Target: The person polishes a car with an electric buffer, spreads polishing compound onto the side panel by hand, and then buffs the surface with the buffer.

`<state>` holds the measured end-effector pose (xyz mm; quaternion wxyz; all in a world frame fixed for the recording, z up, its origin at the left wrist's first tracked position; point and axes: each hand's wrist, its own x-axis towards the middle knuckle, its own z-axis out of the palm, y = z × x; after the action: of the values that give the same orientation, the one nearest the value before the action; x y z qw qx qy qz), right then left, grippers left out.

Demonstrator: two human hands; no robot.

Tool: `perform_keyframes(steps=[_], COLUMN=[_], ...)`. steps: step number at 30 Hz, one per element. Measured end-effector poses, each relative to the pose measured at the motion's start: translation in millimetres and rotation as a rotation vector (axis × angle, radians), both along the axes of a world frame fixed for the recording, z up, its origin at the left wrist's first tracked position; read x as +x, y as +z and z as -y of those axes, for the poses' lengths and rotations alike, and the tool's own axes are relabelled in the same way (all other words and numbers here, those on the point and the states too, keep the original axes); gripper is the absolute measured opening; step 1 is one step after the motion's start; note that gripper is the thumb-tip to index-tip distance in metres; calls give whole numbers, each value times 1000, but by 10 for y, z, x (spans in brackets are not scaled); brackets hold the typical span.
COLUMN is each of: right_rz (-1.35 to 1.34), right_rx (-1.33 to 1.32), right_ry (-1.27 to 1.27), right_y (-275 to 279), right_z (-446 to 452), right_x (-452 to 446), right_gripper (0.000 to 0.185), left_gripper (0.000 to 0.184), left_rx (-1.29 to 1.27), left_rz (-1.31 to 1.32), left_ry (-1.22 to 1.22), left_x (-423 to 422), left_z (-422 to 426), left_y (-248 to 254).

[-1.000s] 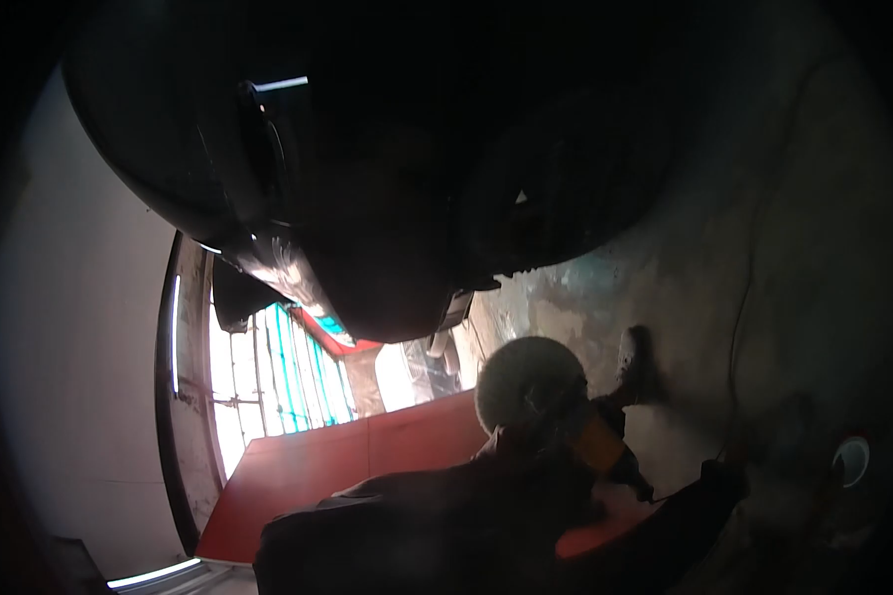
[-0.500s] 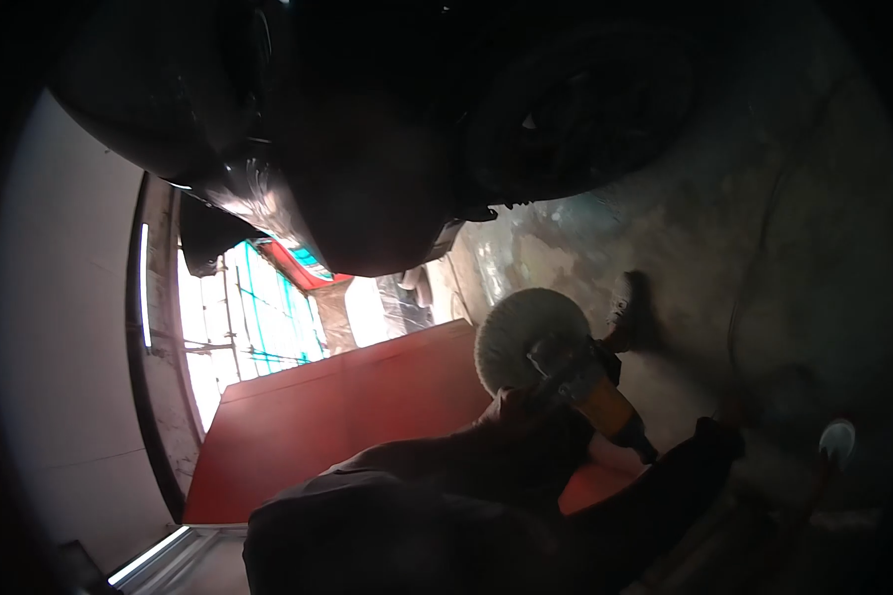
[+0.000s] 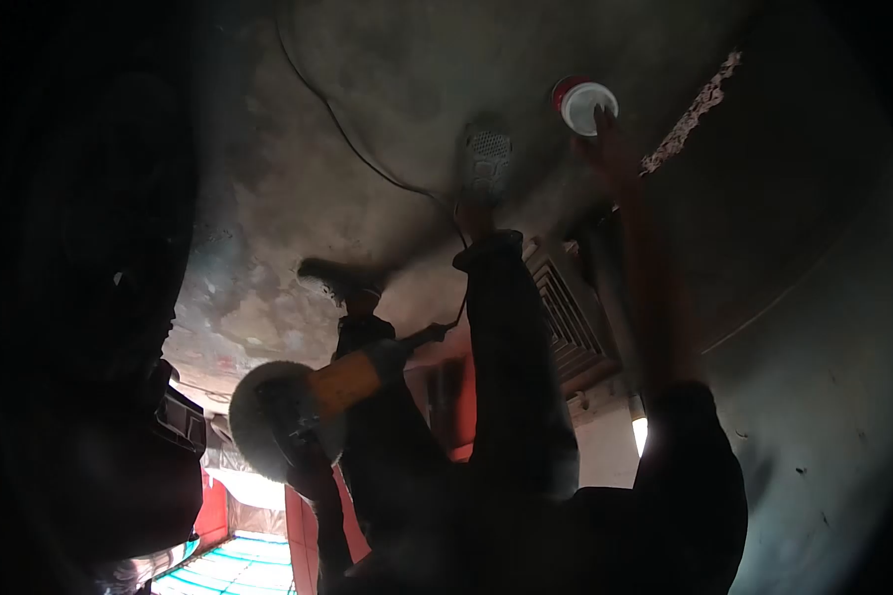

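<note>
My left hand (image 3: 313, 474) is closed around the front part of an electric polisher, beside its pad; shadow hides most of the fingers. The polisher has an orange body (image 3: 342, 385) and a round, fluffy pale pad (image 3: 258, 421). A dark cord (image 3: 339, 124) runs from its rear end across the floor. My right arm stretches down to a small red-and-white tub (image 3: 587, 107) on the floor. Stretched-out fingers of my right hand (image 3: 605, 147) overlap the tub's pale round top. Whether they dip inside or only touch it, I cannot tell.
The dark side of a car (image 3: 79, 327) fills the left. My legs and shoes (image 3: 488, 159) stand between the polisher and the tub. A slatted grille (image 3: 571, 317) and a broken strip (image 3: 695, 111) in the floor surface lie nearby. Bright windows (image 3: 233, 565) show at lower left.
My view has swung round and tipped down from the car toward the floor. My right arm now reaches to the tub, while the polisher remains in my left hand.
</note>
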<state>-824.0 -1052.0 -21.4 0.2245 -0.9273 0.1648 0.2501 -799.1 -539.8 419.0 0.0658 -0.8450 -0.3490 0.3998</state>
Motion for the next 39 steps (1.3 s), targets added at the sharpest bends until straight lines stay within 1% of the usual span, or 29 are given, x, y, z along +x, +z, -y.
perform_keyframes(steps=[2,4,7,8,9,10,12,13,14,15,16,17,18,20,22,24,25,26,27,28,30,32,33,34,35,36,37,38,39], right_rz=[-57,-151,-353,-302,-243,-133,4,1,-82,-166,-217,-279,-231,-151,-137,-161,-148,43,285,488,793,1060,1153,1240,1325,1198,1179,1151,1112], right_rx=[-51,-113,-58,-76,-83,-96,405,518,565,612,643,714,723,729,860,1010,1218,1513,1525,1462,1377,1117,1004,891,776,819,923,1033,1140], right_ry=[108,194,110,63,22,-39,-261,-390,-616,-860,-1018,-1060,-726,-412,-340,-180,-39,-87,36,193,319,281,299,319,345,600,498,388,278], right_y=[-286,-415,-438,-377,-285,34,133,225,463,715,984,1098,1209,1444,2633,3904,4291,4481,4792,5053,5644,5870,5924,5817,5737,5579,5561,5536,5551], right_z=[30,64,130,120,117,48,129,99,37,-96,-248,-417,-713,-1383,-2808,-3908,-4313,-4776,-5195,-5633,-6406,-6826,-7146,-7420,-7681,-7713,-7721,-7696,-7666], right_x=[66,43,48,43,-2,24,-294,-304,-316,-265,-202,-255,-230,-103,550,1224,1480,1553,1745,1907,2205,2532,2534,2512,2399,2180,2107,2017,1968], right_gripper=[81,78,77,75,73,61,45,44,43,42,42,41,41,40,31,32,25,26,28,31,35,46,50,55,59,68,68,68,67], left_gripper=[55,55,53,51,51,50,49,46,44,41,39,37,35,33,30,29,29,29,30,32,32,29,28,27,26,25,23,16,17], left_rx=[67,118,168,195,-17,-200,-276,-324,-331,-319,-327,-342,-396,-529,-530,-496,-463,-443,-416,-425,-434,-386,-391,-394,-398,-392,-377,-367,-340], left_rz=[-29,-54,-133,-159,-95,-12,112,73,28,18,61,124,275,560,573,559,558,547,539,603,627,636,719,799,878,883,896,931,960], left_ry=[16,23,38,51,42,32,-600,-411,-111,73,172,237,238,223,300,383,400,412,427,412,534,595,626,662,705,692,677,748,736], left_x=[25,40,14,-43,-246,-623,-1329,-1208,-878,-673,-590,-569,-636,-836,-924,-924,-946,-1003,-1081,-1201,-1300,-1335,-1547,-1798,-2011,-2072,-2069,-2082,-2204], left_z=[40,53,40,0,-229,-633,-1062,-926,-638,-479,-411,-398,-450,-566,-721,-769,-833,-915,-1037,-1280,-1691,-1889,-2120,-2300,-2538,-2691,-2844,-2951,-3055], left_y=[-38,-54,-90,-84,-71,-20,160,212,276,385,457,511,495,486,688,916,1022,1139,1221,1373,1684,1789,1781,1633,1612,1677,1750,1814,1764])
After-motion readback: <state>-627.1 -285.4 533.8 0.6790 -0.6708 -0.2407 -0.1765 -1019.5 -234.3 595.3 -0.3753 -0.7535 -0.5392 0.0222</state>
